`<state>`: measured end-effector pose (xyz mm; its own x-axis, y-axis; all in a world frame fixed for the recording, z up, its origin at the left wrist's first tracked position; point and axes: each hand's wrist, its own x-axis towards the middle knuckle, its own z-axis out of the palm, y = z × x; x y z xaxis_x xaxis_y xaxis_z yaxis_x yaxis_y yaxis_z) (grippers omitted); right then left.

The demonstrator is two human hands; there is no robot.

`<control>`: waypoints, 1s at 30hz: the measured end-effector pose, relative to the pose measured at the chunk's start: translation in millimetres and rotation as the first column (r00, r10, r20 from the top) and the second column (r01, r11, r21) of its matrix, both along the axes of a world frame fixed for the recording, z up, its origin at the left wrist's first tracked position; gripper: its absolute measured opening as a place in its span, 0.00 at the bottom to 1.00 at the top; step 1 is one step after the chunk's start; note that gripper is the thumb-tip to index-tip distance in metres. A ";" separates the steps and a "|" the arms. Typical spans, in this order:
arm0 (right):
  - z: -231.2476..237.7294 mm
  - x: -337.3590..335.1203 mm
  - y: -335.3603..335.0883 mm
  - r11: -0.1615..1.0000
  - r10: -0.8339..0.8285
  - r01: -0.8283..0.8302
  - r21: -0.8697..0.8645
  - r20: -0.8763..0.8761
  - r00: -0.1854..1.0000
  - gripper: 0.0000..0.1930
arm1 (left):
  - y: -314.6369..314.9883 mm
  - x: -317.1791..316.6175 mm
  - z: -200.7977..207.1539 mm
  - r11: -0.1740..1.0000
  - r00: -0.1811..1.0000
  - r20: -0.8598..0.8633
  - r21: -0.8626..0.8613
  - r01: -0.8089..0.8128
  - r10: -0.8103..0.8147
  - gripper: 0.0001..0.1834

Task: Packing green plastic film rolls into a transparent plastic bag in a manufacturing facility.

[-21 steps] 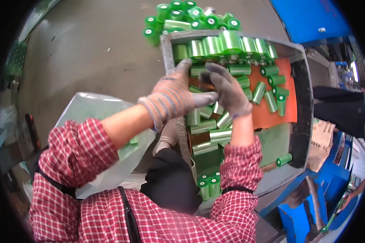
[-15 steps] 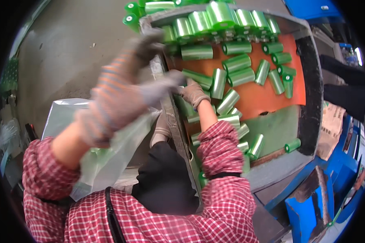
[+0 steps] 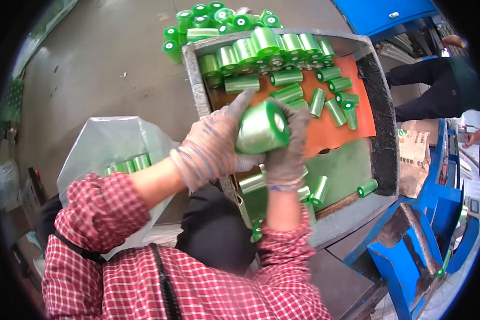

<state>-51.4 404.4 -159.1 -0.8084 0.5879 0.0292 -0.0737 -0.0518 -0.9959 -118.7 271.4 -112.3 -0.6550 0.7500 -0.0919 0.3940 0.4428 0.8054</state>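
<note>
Between my two gloved hands I hold a roll of clear green film (image 3: 260, 128), tilted, its dark green core end facing right. My left hand (image 3: 212, 145), in a striped knit glove, is closed round the roll's left side with the thumb up along it. At the roll's right end my right hand (image 3: 287, 154), in a grey-brown glove, is closed on it. Both hands are above the near left part of a large grey bin (image 3: 197, 90). Several similar green rolls (image 3: 287, 93) lie loose inside, and a row of rolls (image 3: 265, 42) stands along its far wall.
To my left a clear plastic bag (image 3: 112, 136) has several green rolls (image 3: 130, 164) in it. More rolls (image 3: 200, 21) are piled beyond the bin. Blue metal equipment (image 3: 394, 266) and a brown paper sack (image 3: 414, 160) are at the right. Another person's dark-clothed legs (image 3: 421, 93) show beyond the bin's right side.
My left hand has come down and right, and my right hand has lifted from among the rolls. A film roll is now held between them. The view has shifted slightly.
</note>
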 end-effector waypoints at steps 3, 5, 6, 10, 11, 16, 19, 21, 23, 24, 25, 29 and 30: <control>-27.5 -0.4 62.6 0.764 0.166 -0.256 0.593 0.204 0.965 0.25 | -47.6 -5.1 37.1 0.950 0.974 0.173 0.253 -0.185 0.143 0.47; -96.5 36.9 90.7 0.243 -0.024 -0.627 0.740 0.651 0.759 0.33 | -100.5 -18.0 56.5 0.949 0.924 0.348 0.201 -0.241 0.161 0.47; -111.8 56.7 89.8 0.146 -0.152 -0.890 0.432 0.899 0.411 0.36 | -125.6 -23.6 59.2 0.953 0.863 0.475 0.142 -0.267 0.171 0.46; -181.0 100.4 111.4 -0.225 -0.337 -0.924 0.310 0.865 0.372 0.24 | -179.0 -40.1 7.7 0.776 0.996 0.087 -0.626 0.078 -0.030 0.44; -170.4 96.4 99.8 -0.182 -0.353 -0.932 0.314 0.864 0.360 0.22 | -191.4 -36.2 -23.7 0.649 0.988 0.151 -0.750 0.123 -0.013 0.44; -105.0 116.8 62.3 0.980 -0.179 0.100 0.172 0.541 0.822 0.22 | -187.2 -14.3 -174.0 0.485 0.815 0.213 -0.869 -0.095 0.540 0.48; -28.4 165.0 50.9 0.938 -0.233 0.296 -0.181 0.304 0.924 0.27 | -152.3 2.7 -208.7 0.676 0.637 0.415 -0.699 -0.234 0.650 0.50; 55.8 141.4 6.3 0.892 -0.104 0.214 -0.399 0.280 0.954 0.37 | -129.9 23.2 -245.4 0.597 0.730 0.197 -0.727 -0.339 0.654 0.49; 99.8 126.0 -23.7 0.856 0.155 -0.110 -0.506 0.049 0.987 0.39 | -131.1 9.3 -217.4 0.601 0.685 0.192 -0.676 -0.427 0.703 0.35; 115.7 108.0 -50.8 0.764 0.251 -0.204 -0.612 -0.010 0.968 0.40 | -141.9 0.5 -202.0 0.690 0.903 0.245 -0.720 -0.073 0.352 0.26; 124.4 83.7 -80.9 0.646 0.337 -0.289 -0.707 -0.075 0.938 0.41 | -156.4 -4.5 -178.0 0.608 0.945 0.323 -0.740 0.287 -0.052 0.18; 87.2 -32.9 -196.9 0.677 0.725 -0.554 -0.484 0.567 0.390 0.30 | -246.7 37.6 -57.6 0.414 0.802 0.421 -0.697 0.585 -0.424 0.12; 39.6 -38.3 -209.8 0.467 0.719 -0.862 -0.196 0.652 0.241 0.25 | -255.8 43.7 -32.0 0.390 0.770 0.420 -0.684 0.617 -0.481 0.12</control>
